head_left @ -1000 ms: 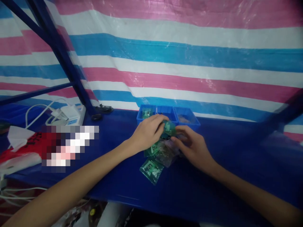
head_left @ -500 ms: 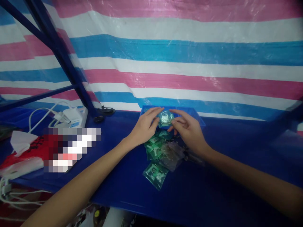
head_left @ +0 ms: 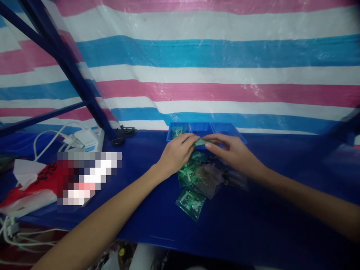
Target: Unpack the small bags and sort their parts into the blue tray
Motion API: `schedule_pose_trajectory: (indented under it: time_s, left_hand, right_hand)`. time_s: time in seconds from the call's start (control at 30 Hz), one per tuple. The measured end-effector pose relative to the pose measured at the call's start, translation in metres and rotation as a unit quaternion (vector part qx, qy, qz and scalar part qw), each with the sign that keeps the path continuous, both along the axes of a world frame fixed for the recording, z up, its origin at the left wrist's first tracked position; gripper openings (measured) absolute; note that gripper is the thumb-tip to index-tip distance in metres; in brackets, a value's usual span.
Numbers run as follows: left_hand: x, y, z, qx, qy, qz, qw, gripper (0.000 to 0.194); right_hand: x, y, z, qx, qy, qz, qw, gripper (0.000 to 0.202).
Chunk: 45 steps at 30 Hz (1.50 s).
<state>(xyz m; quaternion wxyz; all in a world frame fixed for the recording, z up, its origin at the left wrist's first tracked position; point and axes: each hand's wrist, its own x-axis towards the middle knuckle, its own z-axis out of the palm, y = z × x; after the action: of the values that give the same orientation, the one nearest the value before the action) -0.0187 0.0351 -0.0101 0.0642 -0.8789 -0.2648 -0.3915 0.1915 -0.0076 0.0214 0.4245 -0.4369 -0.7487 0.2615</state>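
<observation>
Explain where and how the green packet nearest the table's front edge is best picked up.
I'd pinch the green packet by its near corner, coming from the front edge of the table, one fingertip underneath and the thumb on top. It looks thin and flat, and that corner points away from the heap of packets, which crowds its far side.

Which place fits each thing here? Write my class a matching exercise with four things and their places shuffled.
Things
1. Blue three-compartment plastic tray
2. Red wrapper with black markings
3. White rectangular power strip
4. Brownish translucent plastic packet

Places
A. Beside the slanting blue post
B. In the pile, right of the shiny green packets
C. Just beyond both hands
D. Beneath the white tissue

Pairs: 1-C, 2-D, 3-A, 4-B
</observation>
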Motion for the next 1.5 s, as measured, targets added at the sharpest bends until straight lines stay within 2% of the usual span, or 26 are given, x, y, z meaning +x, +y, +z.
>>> schedule_pose_trajectory:
  time_s: [0.1, 0.2, 0.27, 0.37, 0.47, 0.57, 0.67, 0.77, 0.87, 1.0, 1.07, 1.17, 1.27, 1.37, 1.5]
  left_hand:
    - [0.003, -0.005, 0.000, 0.005, -0.024, 0.022, 0.999, 0.023]
    - [0.007, -0.009, 0.000, -0.001, -0.050, 0.035, 0.998, 0.031]
    - [0.009, -0.011, 0.002, -0.025, -0.064, 0.016, 0.998, 0.035]
    - [0.010, -0.014, 0.004, -0.065, -0.066, -0.021, 0.995, 0.049]
    - [0.012, -0.016, 0.004, -0.059, -0.037, -0.046, 0.996, 0.063]
    - [0.014, -0.015, 0.001, -0.032, -0.017, -0.055, 0.998, 0.055]
    - [0.013, -0.012, 0.000, -0.034, -0.033, -0.043, 0.998, 0.049]
    - [0.006, -0.005, 0.002, -0.043, -0.057, -0.018, 0.997, 0.041]
    - [-0.004, 0.005, 0.005, -0.062, -0.075, 0.036, 0.995, 0.031]
    - [-0.016, 0.020, 0.005, -0.070, -0.097, 0.102, 0.988, 0.023]
    - [-0.021, 0.027, 0.004, -0.067, -0.117, 0.123, 0.983, 0.025]
    - [-0.027, 0.034, 0.002, -0.061, -0.151, 0.134, 0.978, 0.039]
    - [-0.033, 0.039, 0.002, -0.051, -0.163, 0.123, 0.978, 0.050]
    - [-0.037, 0.041, 0.001, -0.057, -0.152, 0.125, 0.979, 0.051]
    - [-0.040, 0.043, 0.001, -0.063, -0.124, 0.142, 0.980, 0.048]
  right_hand:
    - [0.001, 0.000, -0.003, 0.029, -0.028, -0.007, 0.999, 0.025]
    - [0.004, 0.001, -0.004, 0.062, -0.070, -0.026, 0.995, 0.025]
    - [0.006, 0.002, -0.002, 0.065, -0.081, -0.034, 0.994, 0.031]
    - [0.007, 0.003, 0.001, 0.044, -0.040, -0.026, 0.998, 0.032]
    - [0.005, 0.002, 0.001, 0.037, 0.004, -0.014, 0.999, 0.032]
    - [0.001, 0.003, 0.002, 0.076, -0.008, -0.021, 0.997, 0.033]
    - [-0.004, 0.009, 0.008, 0.102, -0.025, -0.015, 0.994, 0.034]
    - [-0.010, 0.019, 0.014, 0.092, 0.002, 0.011, 0.996, 0.027]
    - [-0.015, 0.031, 0.015, 0.109, 0.002, 0.026, 0.994, 0.015]
    - [-0.024, 0.050, 0.013, 0.118, -0.007, 0.008, 0.993, 0.006]
    - [-0.030, 0.061, 0.014, 0.115, -0.001, -0.005, 0.993, 0.010]
    - [-0.042, 0.079, 0.017, 0.147, -0.013, -0.023, 0.989, 0.022]
    - [-0.053, 0.094, 0.019, 0.193, -0.048, -0.032, 0.979, 0.019]
    - [-0.060, 0.106, 0.017, 0.200, -0.080, -0.039, 0.976, 0.020]
    - [-0.064, 0.124, 0.012, 0.168, -0.128, -0.066, 0.975, 0.024]
